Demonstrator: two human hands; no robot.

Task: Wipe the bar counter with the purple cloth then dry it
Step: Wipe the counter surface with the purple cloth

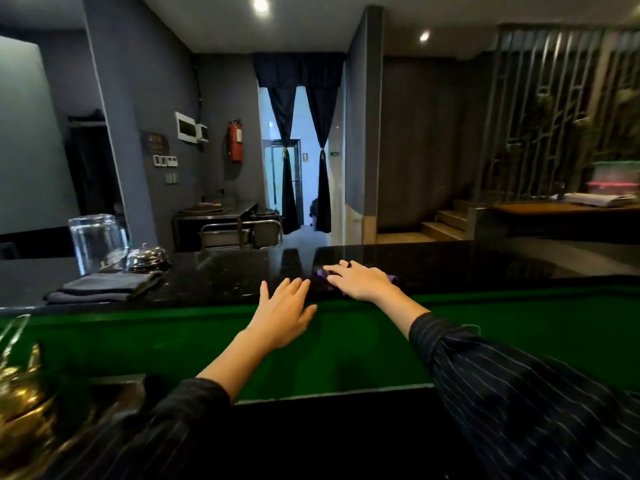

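The bar counter (225, 275) is a glossy black speckled stone top running across the view. My right hand (360, 280) lies flat on the purple cloth (392, 279), pressing it onto the counter near the front edge; only small purple corners show around the fingers. My left hand (285, 311) rests with fingers spread on the counter's front edge, just left of the right hand, holding nothing.
A folded dark grey cloth (104, 287) lies on the counter at the left. Behind it stand a clear glass jar (97, 244) and a metal call bell (147, 258). A green lower surface (485, 323) sits below the counter. A gold ornament (20, 393) is at the lower left.
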